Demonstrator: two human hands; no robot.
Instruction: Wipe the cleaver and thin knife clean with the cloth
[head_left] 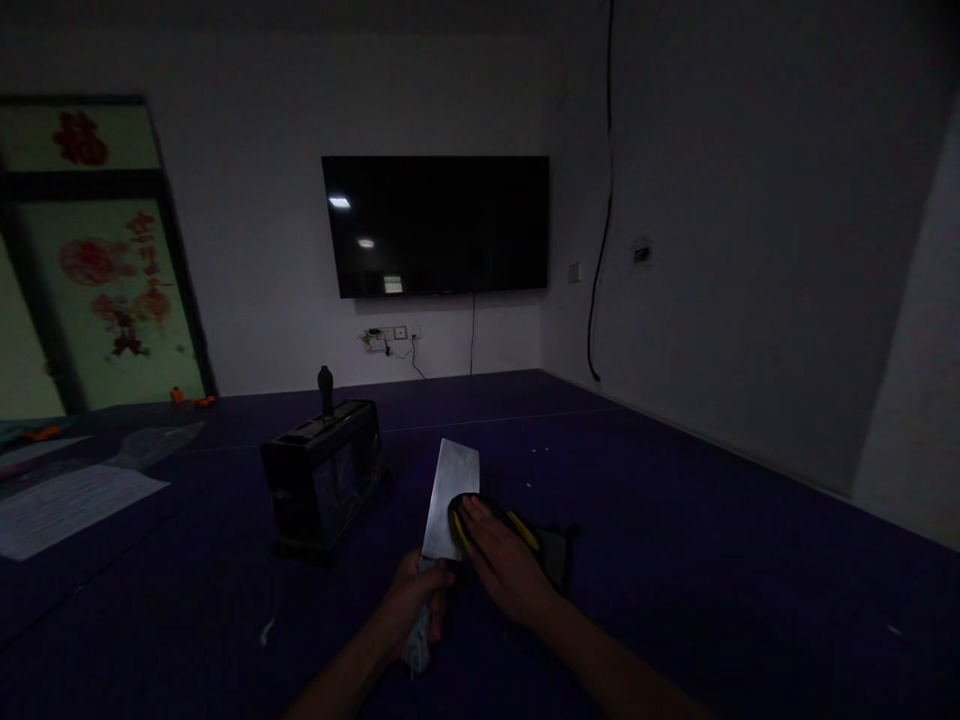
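My left hand (420,605) is wrapped around the pale handle of a cleaver (452,480), whose broad metal blade points up and away from me. Pressed to the blade's right side is a black-and-yellow cloth (525,530), its exact kind hard to make out in the dim light. My right hand (499,555) lies over this cloth with the fingers together, holding it against the metal. The hand and cloth hide the blade's lower right part. Left of the blade stands a dark knife block (322,480) with one black handle (325,392) sticking up from it.
The dark blue surface (675,600) stretches to the walls. White paper sheets (82,505) and clear plastic (161,443) lie at left, with small orange items (178,396) farther back. Small white scraps (267,630) are scattered about. A television (442,225) hangs ahead; a black cable (602,250) dangles at right.
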